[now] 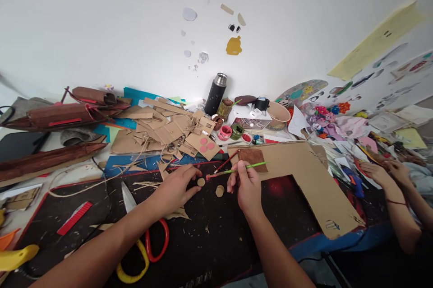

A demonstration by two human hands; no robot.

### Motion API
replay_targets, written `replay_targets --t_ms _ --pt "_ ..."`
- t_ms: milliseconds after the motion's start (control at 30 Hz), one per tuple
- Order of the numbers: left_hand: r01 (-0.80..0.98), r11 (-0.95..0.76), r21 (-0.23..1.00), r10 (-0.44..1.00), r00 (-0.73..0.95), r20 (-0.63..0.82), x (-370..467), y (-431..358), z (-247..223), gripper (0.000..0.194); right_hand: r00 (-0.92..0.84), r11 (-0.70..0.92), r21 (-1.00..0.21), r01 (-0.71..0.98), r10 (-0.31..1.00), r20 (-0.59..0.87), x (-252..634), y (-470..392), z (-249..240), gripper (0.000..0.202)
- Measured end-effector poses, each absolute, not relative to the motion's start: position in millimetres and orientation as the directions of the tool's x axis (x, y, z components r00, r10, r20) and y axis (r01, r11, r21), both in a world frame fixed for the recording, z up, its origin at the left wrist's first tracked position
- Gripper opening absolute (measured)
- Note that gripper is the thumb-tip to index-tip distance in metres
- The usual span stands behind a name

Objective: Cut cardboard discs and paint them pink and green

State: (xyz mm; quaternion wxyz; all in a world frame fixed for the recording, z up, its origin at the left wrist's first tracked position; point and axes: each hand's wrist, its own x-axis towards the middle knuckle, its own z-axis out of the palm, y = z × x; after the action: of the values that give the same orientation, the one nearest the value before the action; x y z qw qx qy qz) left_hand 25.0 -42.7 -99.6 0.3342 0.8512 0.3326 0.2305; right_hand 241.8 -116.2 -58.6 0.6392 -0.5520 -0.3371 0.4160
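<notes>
My right hand [248, 188] grips a thin paintbrush [223, 172] with a green handle, and its red-coated tip points left. Close to that tip, my left hand [179, 188] has thumb and fingertips closed at the edges of a small round cardboard disc [201, 182]. Between the hands, a second cardboard disc [219, 191] lies on the black table surface [203, 238]. Behind my right hand is a brown-painted cardboard piece [253, 160], with a second, red-stained brush [226, 163] beside it. Several pink-painted discs [207, 145] rest on a cardboard piece further back.
Open paint jars, one pink [225, 132] and one green [237, 132], stand behind the work area, near a black thermos [215, 94]. Large scissors [138, 234] lie at left. Cardboard scraps [169, 130] pile up behind. An L-shaped cardboard [304, 166] and another person's hands [379, 173] are at right.
</notes>
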Motion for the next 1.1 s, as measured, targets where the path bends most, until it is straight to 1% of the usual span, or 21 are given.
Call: replay_targets --t_ms 333,500,733,1100 --pt "0.414 -0.567 0.712 0.708 0.686 0.165 27 -43 -99 0.009 0.411 0.035 -0.985 -0.170 0.911 -0.038 237 -117 -64 0.046" --pt "0.411 -0.574 0.708 0.713 0.677 0.185 26 -44 -100 0.011 0.405 0.038 -0.984 -0.172 0.914 -0.036 237 -116 -62 0.046" --pt "0.424 -0.579 0.696 0.700 0.697 0.158 27 -44 -99 0.013 0.405 0.031 -0.981 -0.191 0.913 -0.051 234 -116 -68 0.048" --pt "0.413 -0.575 0.706 0.700 0.695 0.164 27 -44 -98 0.013 0.403 0.023 -0.978 -0.205 0.913 -0.063 233 -116 -71 0.049"
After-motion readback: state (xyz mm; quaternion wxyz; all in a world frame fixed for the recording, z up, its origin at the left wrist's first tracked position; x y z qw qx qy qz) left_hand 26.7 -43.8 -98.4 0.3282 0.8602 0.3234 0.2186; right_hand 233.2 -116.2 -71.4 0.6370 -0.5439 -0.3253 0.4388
